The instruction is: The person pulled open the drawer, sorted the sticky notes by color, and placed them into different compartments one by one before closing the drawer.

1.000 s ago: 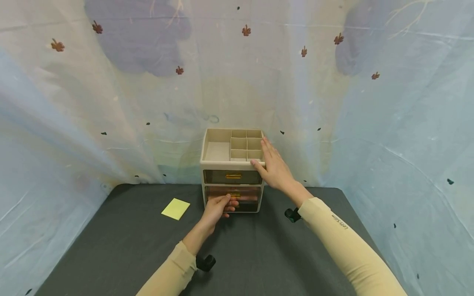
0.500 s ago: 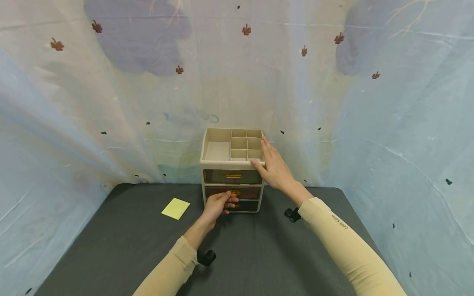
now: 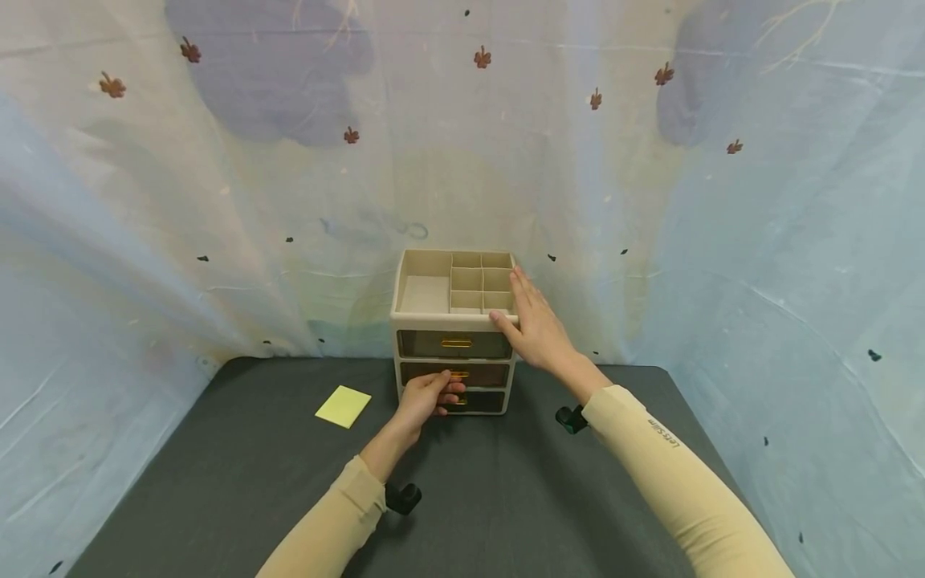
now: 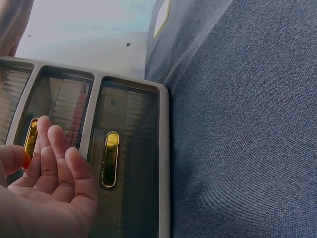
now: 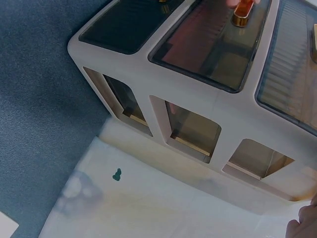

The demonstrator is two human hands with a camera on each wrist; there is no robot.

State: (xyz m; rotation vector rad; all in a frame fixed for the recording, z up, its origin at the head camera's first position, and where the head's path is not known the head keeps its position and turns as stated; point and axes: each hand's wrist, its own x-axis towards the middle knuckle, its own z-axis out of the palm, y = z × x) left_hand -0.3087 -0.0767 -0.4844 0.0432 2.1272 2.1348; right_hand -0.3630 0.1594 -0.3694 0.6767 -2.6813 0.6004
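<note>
A cream desktop organizer with three dark see-through drawers stands on the table, its top divided into compartments. At the middle drawer, my left hand pinches the gold handle between thumb and index finger, the other fingers extended below it. That drawer sits flush with the frame, and something reddish shows through its front. My right hand rests on the organizer's upper right edge, fingers straight along the side and thumb over the front rim. The bottom drawer is partly hidden behind the left hand in the head view.
A yellow square of paper, like a sticky note pad, lies left of the organizer on the dark tablecloth. A patterned curtain hangs close behind and along both sides of the table.
The middle drawer, slightly pulled out a second ago, has gone back into the organizer, with my left hand moving forward along with it. My right hand has stayed in place.
</note>
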